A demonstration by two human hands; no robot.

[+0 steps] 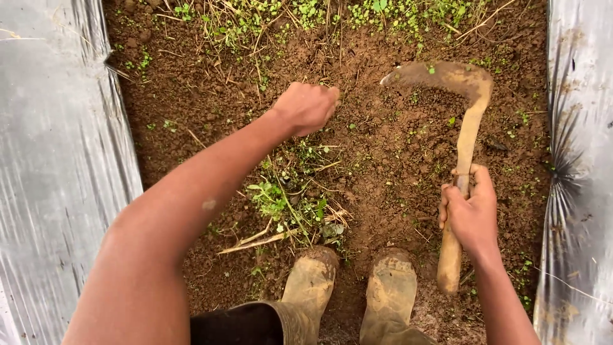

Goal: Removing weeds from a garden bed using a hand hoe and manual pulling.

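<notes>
Bare brown soil [383, 166] fills a narrow strip between two sheets of silvery plastic mulch, one sheet [51, 160] out beyond the left grip and the other [578, 160] just past the right one. Two muddy rubber boots [351, 291] stand on the soil at the near end, below and between both hands.

Right hand [471, 214] is wrapped tight around the wooden handle of a sickle [465, 137]. Its long axis runs nearly straight away from the person: the butt of the handle pokes out behind the grip toward the boots, the shaft rises ahead of it, and the curved, mud-caked blade hooks over to the left at the far end, its tip resting on or just above the ground.

Left hand [308, 105] reaches further forward, fingers bunched down into the dirt; whether it pinches a stem I cannot tell. The blade tip lies to the right of this grip, near it but apart. A clump of small green weeds [287, 198] sits behind the left grip, beside the forearm, with dry straw stalks. More weeds [319, 16] crowd the far edge.

No packages, labels or signs show.
</notes>
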